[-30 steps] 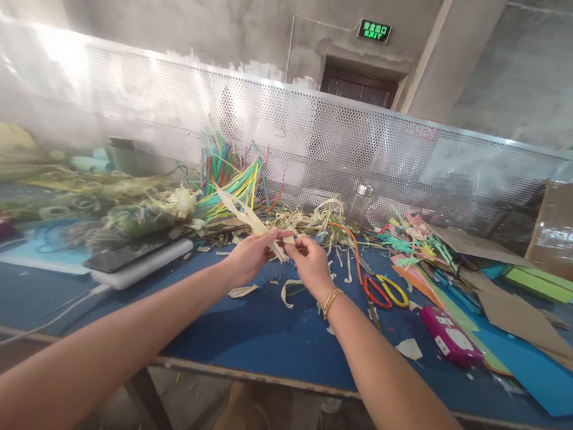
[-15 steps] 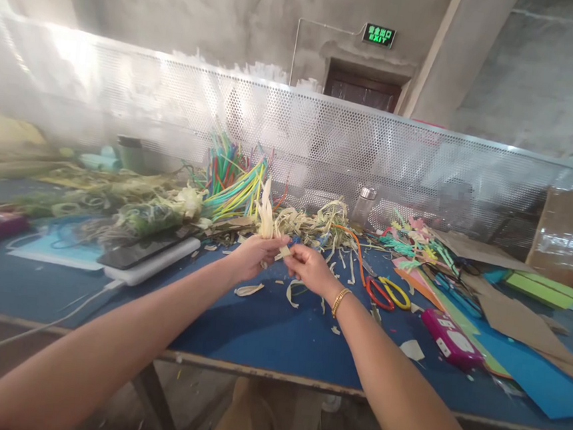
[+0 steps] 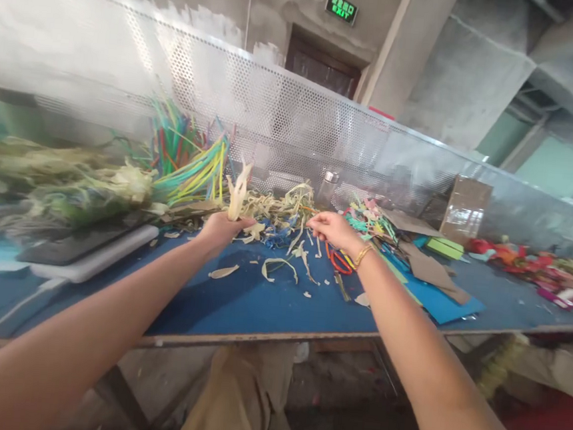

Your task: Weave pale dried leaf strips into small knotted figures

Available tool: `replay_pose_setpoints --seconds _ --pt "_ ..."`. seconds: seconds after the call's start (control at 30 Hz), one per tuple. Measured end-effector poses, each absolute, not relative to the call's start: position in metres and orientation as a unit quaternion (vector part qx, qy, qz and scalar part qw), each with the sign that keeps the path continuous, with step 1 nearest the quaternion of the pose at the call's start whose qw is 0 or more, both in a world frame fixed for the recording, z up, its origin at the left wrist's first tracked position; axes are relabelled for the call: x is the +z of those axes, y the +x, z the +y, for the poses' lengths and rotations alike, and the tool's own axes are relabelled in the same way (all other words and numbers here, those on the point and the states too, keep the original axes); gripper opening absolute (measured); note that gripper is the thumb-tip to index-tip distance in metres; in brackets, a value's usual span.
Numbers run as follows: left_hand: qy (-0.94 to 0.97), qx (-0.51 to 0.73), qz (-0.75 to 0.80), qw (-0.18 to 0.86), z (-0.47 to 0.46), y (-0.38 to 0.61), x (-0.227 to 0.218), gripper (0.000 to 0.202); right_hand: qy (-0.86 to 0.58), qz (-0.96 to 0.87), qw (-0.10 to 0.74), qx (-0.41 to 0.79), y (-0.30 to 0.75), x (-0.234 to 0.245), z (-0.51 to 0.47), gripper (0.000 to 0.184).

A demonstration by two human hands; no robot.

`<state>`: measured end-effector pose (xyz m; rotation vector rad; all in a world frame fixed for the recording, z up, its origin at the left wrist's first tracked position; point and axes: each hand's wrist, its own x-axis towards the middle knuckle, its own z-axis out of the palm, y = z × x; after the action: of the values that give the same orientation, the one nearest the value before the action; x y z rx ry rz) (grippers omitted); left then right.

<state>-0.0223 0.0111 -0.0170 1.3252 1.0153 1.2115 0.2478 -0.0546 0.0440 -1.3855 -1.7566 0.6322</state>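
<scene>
Two bare hands are working above a blue counter (image 3: 253, 309). The left hand (image 3: 219, 230) is holding a pale husk piece (image 3: 238, 196) by its lower end, the fingers closing narrowly on it; the piece is standing nearly upright above them, its top splitting into points. The right hand (image 3: 336, 231) is hanging well to the right of the left fingers, its thumb and fingertips drawing close together; whether a scrap is lying between them, one cannot tell. Half a second ago both sets of fingers were meeting beside the husk piece; now the right ones are standing apart from it, and the view is swinging rightward. This is apparently leaving the husk piece in the left hand alone, its two-handed handling being interrupted. A tangled heap of pale strips (image 3: 295, 198) is lying beyond and between the two sets of fingers, with blue strands (image 3: 279, 234) showing along its near side. A curled strip (image 3: 291, 265) is lying on the near side, between the hands. Beyond and left of the left fingers, a coloured bundle (image 3: 187, 169) is fanning upward. Red-handled scissors (image 3: 333, 262) are lying nearer than the right fingers, just to their right.
</scene>
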Motion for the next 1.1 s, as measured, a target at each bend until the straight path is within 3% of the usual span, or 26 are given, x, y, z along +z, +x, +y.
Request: replay_pose_setpoints --seconds 0.1,0.2,0.3,0.43,0.57,0.67,0.8,0.87,0.97,1.03,1.1 --pt "0.545 0.512 0.435 0.502 0.011 -0.022 -0.016 0.036 -0.656 -0.689 0.3 0.078 0.292 0.042 -0.082 0.011" --pt "0.527 0.502 0.402 0.556 0.007 -0.02 -0.013 0.035 -0.752 -0.638 0.162 -0.044 0.316 0.021 -0.102 0.003" --pt "0.485 0.514 0.373 0.602 0.003 -0.02 -0.011 0.034 -0.795 -0.597 0.097 -0.035 0.319 0.0 -0.106 0.006" --pt "0.46 0.517 0.34 0.637 0.003 -0.021 -0.011 0.028 -0.809 -0.581 0.09 -0.001 0.316 -0.004 -0.095 0.009" --pt "0.43 0.529 0.28 0.676 0.003 -0.021 -0.009 0.021 -0.83 -0.55 0.081 0.05 0.318 0.007 -0.083 0.024" --pt "0.396 0.527 0.235 0.714 0.003 -0.023 -0.007 0.02 -0.837 -0.525 0.106 0.114 0.323 0.016 -0.081 0.026" --pt "0.337 0.539 0.195 0.747 0.004 -0.025 -0.004 0.02 -0.818 -0.502 0.165 0.228 0.327 0.021 -0.098 0.012" --pt "0.309 0.55 0.189 0.753 0.004 -0.025 -0.002 0.019 -0.726 -0.441 0.317 0.422 0.32 0.017 -0.115 0.012" --pt "0.283 0.549 0.177 0.766 0.003 -0.026 0.003 0.019 -0.534 -0.387 0.485 0.574 0.291 0.006 -0.146 0.018" --pt "0.276 0.544 0.168 0.775 0.002 -0.027 0.006 0.02 -0.444 -0.373 0.527 0.622 0.258 0.0 -0.166 0.022" --pt "0.273 0.539 0.163 0.78 0.0 -0.027 0.007 0.02 -0.393 -0.369 0.553 0.635 0.222 -0.004 -0.18 0.038"
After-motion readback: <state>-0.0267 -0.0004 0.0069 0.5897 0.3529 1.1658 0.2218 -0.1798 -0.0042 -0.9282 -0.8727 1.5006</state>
